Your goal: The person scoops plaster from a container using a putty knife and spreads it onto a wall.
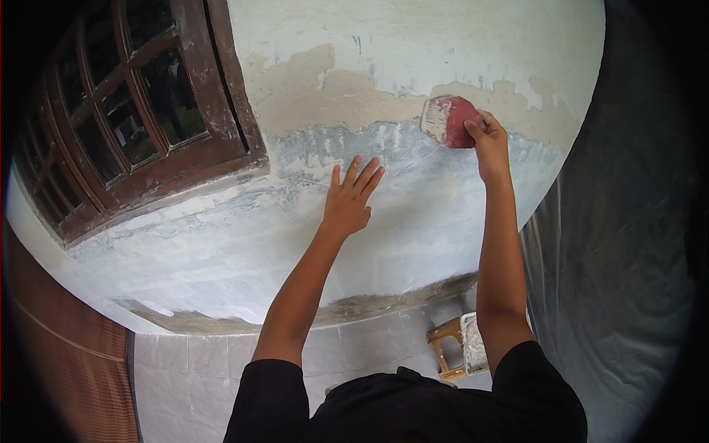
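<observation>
My right hand (489, 142) is closed around the right end of a dark red putty scraper (459, 122). Whitish filler smears its left half, and that edge lies against or very close to the wall (413, 214). Behind the scraper runs a beige, bare-looking band (325, 100) with ragged borders, between cream paint above and a grey-white skimmed area below. Lower and to the left, my left hand (350, 199) has its fingers spread, flat on or just off the grey-white area. It holds nothing.
A brown wooden window frame (185, 166) with glass panes stands at the left. Dark translucent sheeting (613, 244) hangs at the right. On the grey tiled floor (221, 369), a yellowish stool (447, 347) bears a white-smeared tray (475, 343). A brown slatted blind (66, 347) is at lower left.
</observation>
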Tool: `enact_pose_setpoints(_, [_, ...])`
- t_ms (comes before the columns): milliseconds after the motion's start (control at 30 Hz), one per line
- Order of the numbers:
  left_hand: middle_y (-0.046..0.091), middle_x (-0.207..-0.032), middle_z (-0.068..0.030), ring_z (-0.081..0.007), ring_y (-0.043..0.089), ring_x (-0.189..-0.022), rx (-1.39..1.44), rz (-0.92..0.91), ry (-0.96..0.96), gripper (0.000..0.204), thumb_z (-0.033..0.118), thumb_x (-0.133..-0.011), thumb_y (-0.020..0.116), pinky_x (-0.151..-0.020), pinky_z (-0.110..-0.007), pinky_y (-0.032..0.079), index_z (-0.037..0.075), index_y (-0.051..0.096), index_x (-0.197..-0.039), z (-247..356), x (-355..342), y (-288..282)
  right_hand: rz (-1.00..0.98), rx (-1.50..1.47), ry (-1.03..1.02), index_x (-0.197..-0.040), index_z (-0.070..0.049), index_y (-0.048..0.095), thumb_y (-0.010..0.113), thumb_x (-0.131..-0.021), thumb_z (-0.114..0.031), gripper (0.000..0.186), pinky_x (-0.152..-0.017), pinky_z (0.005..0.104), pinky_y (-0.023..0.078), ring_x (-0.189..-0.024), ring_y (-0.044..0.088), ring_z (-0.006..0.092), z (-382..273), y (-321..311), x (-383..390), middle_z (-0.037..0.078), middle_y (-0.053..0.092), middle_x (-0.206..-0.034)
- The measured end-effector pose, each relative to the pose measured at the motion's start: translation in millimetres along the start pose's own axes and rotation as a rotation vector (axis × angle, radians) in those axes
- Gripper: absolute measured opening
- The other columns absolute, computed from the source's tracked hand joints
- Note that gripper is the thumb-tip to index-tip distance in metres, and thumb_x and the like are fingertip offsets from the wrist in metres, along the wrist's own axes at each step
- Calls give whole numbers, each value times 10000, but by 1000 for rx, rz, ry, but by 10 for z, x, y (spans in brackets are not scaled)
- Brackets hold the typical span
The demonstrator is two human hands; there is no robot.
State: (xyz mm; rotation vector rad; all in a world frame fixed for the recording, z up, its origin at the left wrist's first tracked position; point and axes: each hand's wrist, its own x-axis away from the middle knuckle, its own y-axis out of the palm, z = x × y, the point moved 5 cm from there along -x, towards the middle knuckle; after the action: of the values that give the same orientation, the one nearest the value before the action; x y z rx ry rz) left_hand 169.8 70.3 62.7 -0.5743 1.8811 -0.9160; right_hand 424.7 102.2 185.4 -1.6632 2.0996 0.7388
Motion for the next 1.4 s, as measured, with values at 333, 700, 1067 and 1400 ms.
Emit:
enact_pose_setpoints(333, [79,-1567,-16,-307,37,-1438,46,-24,19,894,314,-764,667,-1114,-581,55,207,163,-1495,-6,8,31,-166,103,-32,-1157,36,568,592,-870,-41,298,-736,210,434,-806,568,80,-15,251,-33,41,654,-919])
enact_pose_setpoints(700, [65,-1567,29,-244,45,-1438,-7,-19,-11,944,343,-737,710,-1131,-524,139,231,159,-1495,0,6,16,-153,268,-36,-1159,53,574,598,-858,-63,323,-605,206,372,-667,465,46,-242,468,-26,-32,577,-758])
enact_pose_setpoints(1067, [81,-1568,31,-238,52,-1441,13,35,0,932,320,-723,710,-1126,-522,138,231,188,-1490,2,9,24,-122,42,-155,-1110,63,578,566,-875,-22,251,-784,242,477,-844,611,115,-774,273,45,80,669,-930])
enact_pose_setpoints(1400, [94,-1564,-9,-291,53,-1438,7,31,19,907,325,-753,693,-1112,-575,107,215,177,-1491,-15,16,42,-652,939,-677,-1041,-23,634,584,-823,-59,227,-706,356,507,-731,641,293,-1150,940,-366,172,672,-853])
